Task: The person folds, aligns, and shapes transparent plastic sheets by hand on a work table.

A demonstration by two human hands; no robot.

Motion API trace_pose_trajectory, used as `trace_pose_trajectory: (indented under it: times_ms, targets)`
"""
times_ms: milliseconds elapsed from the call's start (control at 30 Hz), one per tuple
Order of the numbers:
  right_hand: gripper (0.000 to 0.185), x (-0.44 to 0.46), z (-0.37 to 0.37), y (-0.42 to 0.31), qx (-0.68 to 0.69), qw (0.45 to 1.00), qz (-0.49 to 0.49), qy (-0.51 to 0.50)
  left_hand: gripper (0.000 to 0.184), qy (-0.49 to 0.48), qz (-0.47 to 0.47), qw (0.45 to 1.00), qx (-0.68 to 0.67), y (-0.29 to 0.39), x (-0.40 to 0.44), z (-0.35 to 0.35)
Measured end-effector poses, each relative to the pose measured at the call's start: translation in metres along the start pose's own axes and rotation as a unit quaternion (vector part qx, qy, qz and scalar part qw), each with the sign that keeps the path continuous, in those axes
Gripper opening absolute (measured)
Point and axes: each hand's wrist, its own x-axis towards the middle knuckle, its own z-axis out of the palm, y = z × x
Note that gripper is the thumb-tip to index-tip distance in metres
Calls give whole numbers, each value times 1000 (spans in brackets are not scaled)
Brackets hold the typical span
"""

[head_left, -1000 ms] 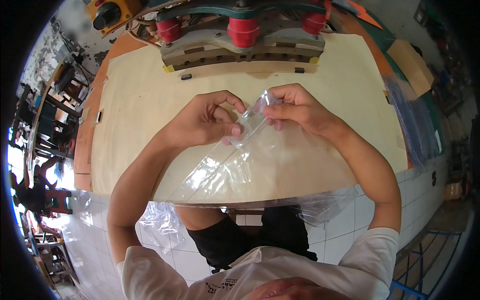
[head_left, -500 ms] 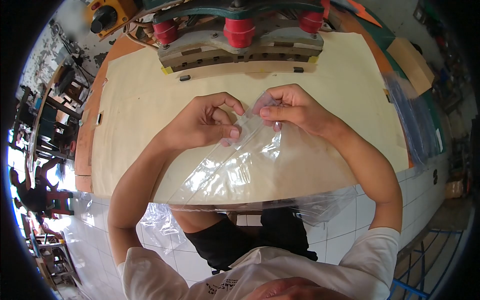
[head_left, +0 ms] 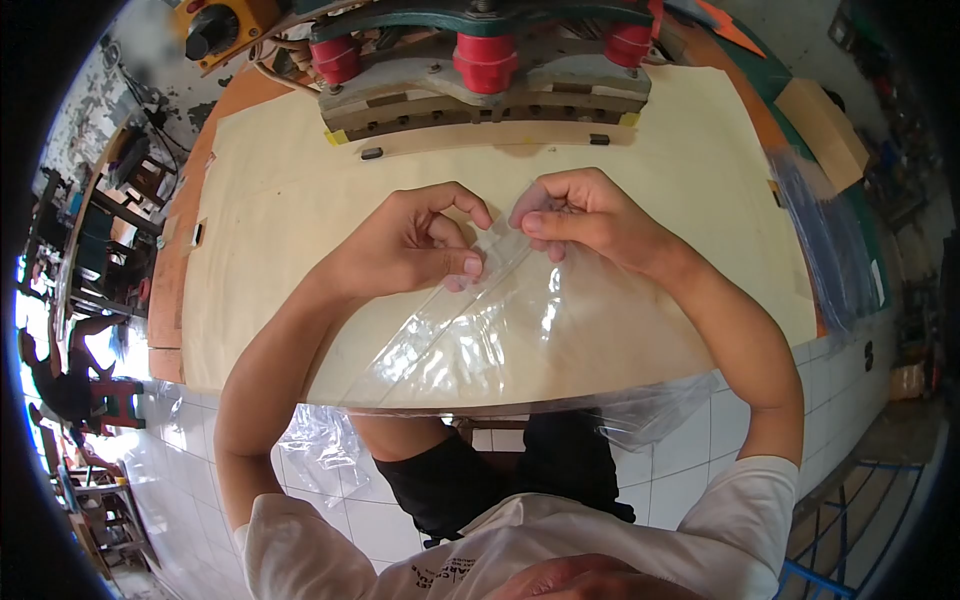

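A clear plastic sheet (head_left: 470, 335) with a folded, seam-like strip along its upper left edge hangs between my hands and drapes over the table's near edge. My left hand (head_left: 425, 240) pinches that strip between thumb and fingers, with the index finger curled above it. Close by on the right, my right hand (head_left: 580, 220) grips the sheet's top corner, thumb in front and fingers showing through the plastic. Both hands are a little above the pale cover on the table. Light glints off wrinkles in the sheet.
A press-like machine (head_left: 485, 85) with red cylinders stands at the table's back. Stacked clear plastic sheets (head_left: 830, 245) lie at the right edge, near a cardboard piece (head_left: 822, 125). A yellow control box (head_left: 225, 30) is at back left. More clear plastic (head_left: 325, 445) hangs by my legs.
My right hand's fingers have shifted slightly on the sheet's corner, and the glints on the plastic have changed. The left hand keeps its pinch almost unmoved.
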Motion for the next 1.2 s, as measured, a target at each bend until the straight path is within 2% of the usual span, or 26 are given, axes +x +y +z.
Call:
trace_pose_trajectory:
  times_ms: [1200]
  targets:
    - [20, -4, 4, -7, -20, 1000, 17, 16, 28, -13, 8, 1000, -8, 0, 0, 0]
